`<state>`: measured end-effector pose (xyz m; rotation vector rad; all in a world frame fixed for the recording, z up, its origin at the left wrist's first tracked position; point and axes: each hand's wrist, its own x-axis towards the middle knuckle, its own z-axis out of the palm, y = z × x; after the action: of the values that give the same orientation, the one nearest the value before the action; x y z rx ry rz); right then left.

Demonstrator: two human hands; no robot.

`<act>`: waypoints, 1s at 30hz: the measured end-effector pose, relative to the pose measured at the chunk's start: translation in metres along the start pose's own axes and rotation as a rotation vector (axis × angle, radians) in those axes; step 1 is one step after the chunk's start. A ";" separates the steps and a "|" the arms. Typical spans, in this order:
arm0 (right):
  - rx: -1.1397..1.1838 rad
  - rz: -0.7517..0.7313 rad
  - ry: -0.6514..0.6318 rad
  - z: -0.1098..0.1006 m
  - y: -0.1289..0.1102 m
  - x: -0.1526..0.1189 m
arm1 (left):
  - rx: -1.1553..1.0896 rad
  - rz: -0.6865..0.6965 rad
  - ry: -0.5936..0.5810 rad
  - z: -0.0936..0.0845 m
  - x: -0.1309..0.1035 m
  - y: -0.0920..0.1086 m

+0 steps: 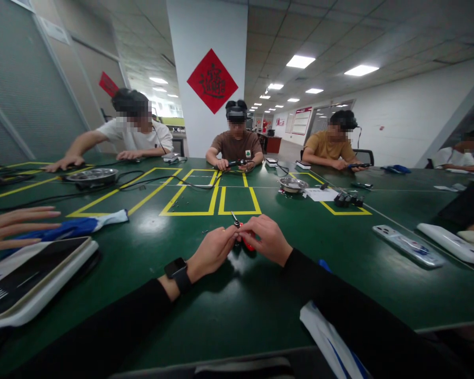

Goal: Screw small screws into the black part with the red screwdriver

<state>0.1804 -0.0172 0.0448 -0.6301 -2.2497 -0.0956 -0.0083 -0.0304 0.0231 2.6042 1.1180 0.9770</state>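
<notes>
In the middle of the head view my left hand (212,251), with a dark watch (176,268) on its wrist, is closed round a screwdriver (248,241). Its thin metal shaft points up and away from me, and red and black parts of the handle show between my hands. My right hand (269,238) meets the left from the other side, its thumb and fingers pinched at the tool near the base of the shaft. My fingers cover most of the handle. Small dark bits (205,231) lie on the green table (142,300) just beyond my left hand.
Another person's hand (19,226) reaches in at the left, over a blue and white packet (82,223) and beside a white-edged tray (59,284). At the right lies a phone (406,246). Metal bowls (293,184), cables and yellow tape outlines (187,213) lie farther off; several people sit around.
</notes>
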 end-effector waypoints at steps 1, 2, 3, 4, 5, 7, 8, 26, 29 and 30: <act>-0.005 -0.008 -0.008 0.000 0.000 0.000 | 0.002 0.006 0.003 0.000 0.000 0.000; -0.007 -0.010 -0.012 -0.001 0.000 0.000 | 0.003 0.012 0.003 -0.001 0.000 0.001; -0.006 -0.007 -0.013 -0.001 0.000 0.000 | 0.004 0.018 0.002 -0.001 0.000 0.001; -0.003 -0.002 -0.013 -0.001 -0.001 0.000 | 0.006 0.025 0.000 -0.001 0.000 0.002; 0.002 0.003 -0.013 -0.001 -0.001 0.000 | 0.009 0.029 -0.001 -0.002 0.000 0.003; 0.011 0.015 -0.015 0.000 -0.002 0.000 | 0.021 0.033 0.000 -0.003 0.000 0.004; 0.014 0.023 -0.017 0.000 -0.002 0.000 | 0.030 0.032 0.001 -0.003 0.000 0.005; -0.011 0.279 -0.091 0.006 0.006 -0.004 | -0.109 -0.151 0.193 0.009 0.007 -0.019; -0.035 0.254 -0.132 0.007 0.007 -0.004 | -0.118 -0.156 0.150 0.012 0.006 -0.021; -0.045 0.241 -0.141 0.007 0.007 -0.004 | -0.124 -0.161 0.140 0.012 0.006 -0.022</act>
<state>0.1813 -0.0105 0.0362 -0.9533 -2.2912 0.0192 -0.0109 -0.0092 0.0092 2.3395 1.2348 1.1657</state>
